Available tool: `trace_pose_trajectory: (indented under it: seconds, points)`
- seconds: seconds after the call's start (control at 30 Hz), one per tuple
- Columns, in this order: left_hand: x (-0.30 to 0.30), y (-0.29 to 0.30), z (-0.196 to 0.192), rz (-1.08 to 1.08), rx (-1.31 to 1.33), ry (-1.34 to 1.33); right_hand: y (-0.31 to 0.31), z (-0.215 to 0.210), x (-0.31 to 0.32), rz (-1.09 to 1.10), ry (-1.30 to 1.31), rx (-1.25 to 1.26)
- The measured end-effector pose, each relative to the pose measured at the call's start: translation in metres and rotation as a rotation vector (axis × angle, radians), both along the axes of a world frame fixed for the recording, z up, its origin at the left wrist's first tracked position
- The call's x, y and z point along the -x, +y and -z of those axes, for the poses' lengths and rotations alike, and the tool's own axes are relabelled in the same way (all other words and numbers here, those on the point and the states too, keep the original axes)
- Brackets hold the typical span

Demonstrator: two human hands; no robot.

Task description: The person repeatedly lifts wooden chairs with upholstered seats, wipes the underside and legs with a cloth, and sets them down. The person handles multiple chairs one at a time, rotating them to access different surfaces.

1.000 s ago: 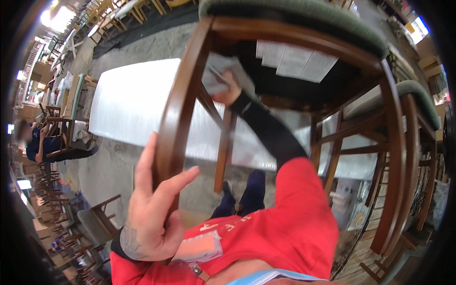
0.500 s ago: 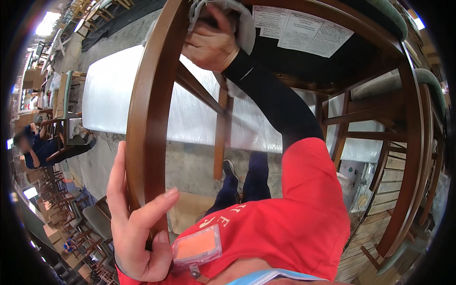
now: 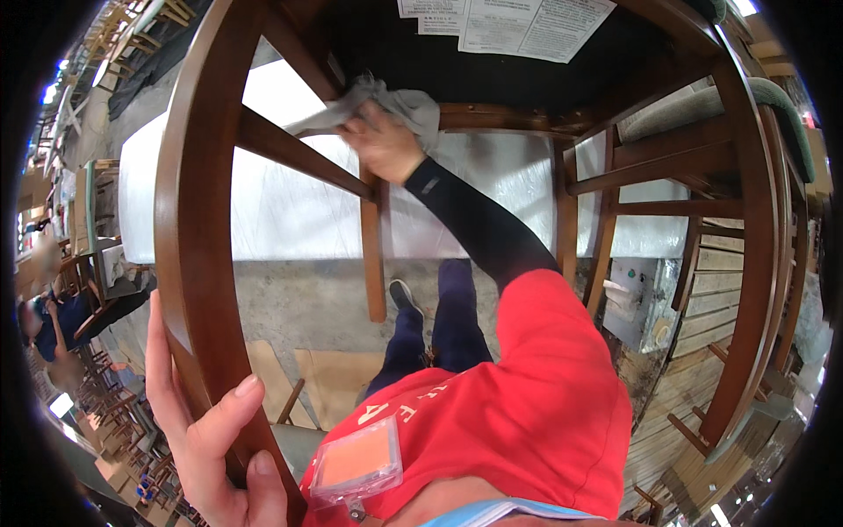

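Observation:
A brown wooden chair [image 3: 198, 220] is tipped so that its black underside [image 3: 395, 48] and legs face me. My left hand [image 3: 211, 430] grips the near left leg low down, with the fingers along one side and the thumb across the other. Farther in, my right hand [image 3: 382, 145] presses a crumpled grey cloth [image 3: 413, 110] where the far leg [image 3: 373, 255] meets the seat frame. Part of the cloth trails left behind the side stretcher [image 3: 303, 158]. The fingers of the right hand are partly blurred.
Behind the chair lies a surface wrapped in shiny plastic [image 3: 474, 202]. Another chair with a grey-green seat [image 3: 676, 110] stands at the right, near wooden slats [image 3: 711, 316]. Flat cardboard [image 3: 338, 378] lies on the floor. A co-worker [image 3: 57, 321] sits at the far left.
My right hand and the cloth have moved from the near leg's upper end to the far leg's corner. The view has shifted; my left hand stays on the near leg.

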State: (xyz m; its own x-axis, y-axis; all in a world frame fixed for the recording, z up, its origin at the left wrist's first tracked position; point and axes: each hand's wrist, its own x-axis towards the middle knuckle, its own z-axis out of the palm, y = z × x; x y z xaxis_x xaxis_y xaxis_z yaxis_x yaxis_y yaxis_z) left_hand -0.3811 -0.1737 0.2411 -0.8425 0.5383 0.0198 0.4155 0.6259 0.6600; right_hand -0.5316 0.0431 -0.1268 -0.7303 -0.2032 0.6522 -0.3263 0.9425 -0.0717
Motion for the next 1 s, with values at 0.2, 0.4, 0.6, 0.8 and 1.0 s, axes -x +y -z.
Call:
trace_pose_trajectory:
  seconds: [0.2, 0.4, 0.6, 0.8, 1.0]
  points:
    - [0.005, -0.002, -0.007, -0.024, 0.117, -0.052, 0.158, 0.012, -0.103, 0.464, -0.048, 0.057]
    - [0.021, -0.003, -0.02, 0.221, 0.152, -0.006, 0.08, 0.05, -0.066, 0.749, -0.05, 0.317]
    - [0.021, -0.018, 0.004, 0.172, -0.076, -0.049, 0.023, 0.033, -0.038, 0.331, -0.108, 0.261]
    - [0.017, -0.005, -0.004, 0.077, -0.101, -0.069, 0.137, 0.031, -0.108, 0.584, 0.013, 0.981]
    - [0.011, 0.0, -0.005, -0.051, 0.093, -0.097, 0.133, -0.097, -0.092, 0.912, 0.668, 0.686]
